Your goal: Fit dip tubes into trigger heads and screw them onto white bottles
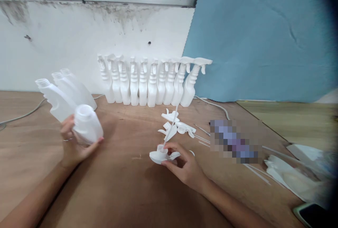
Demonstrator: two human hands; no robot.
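My left hand (pixel 72 143) is closed around a white plastic bottle (pixel 88 126) with an uncovered neck, its mouth tilted toward me. Between the fingers and thumb of my right hand (pixel 186 166) is a white trigger sprayer head (pixel 160 156), with its thin dip tube (pixel 171 129) pointing up and away. The sprayer head and the bottle are well apart. Just beyond my right hand lie several loose trigger sprayer heads (pixel 171 115) on the wooden table (pixel 124 185).
Several bottles with sprayers fitted (pixel 151 87) stand in a row along the wall. Open bottles (pixel 59 97) stand at the left. Thin tubes (pixel 258 175), a blurred-out item (pixel 233 140), plastic bags (pixel 293 178) and a phone (pixel 314 215) lie at the right. A cable (pixel 26 113) runs behind.
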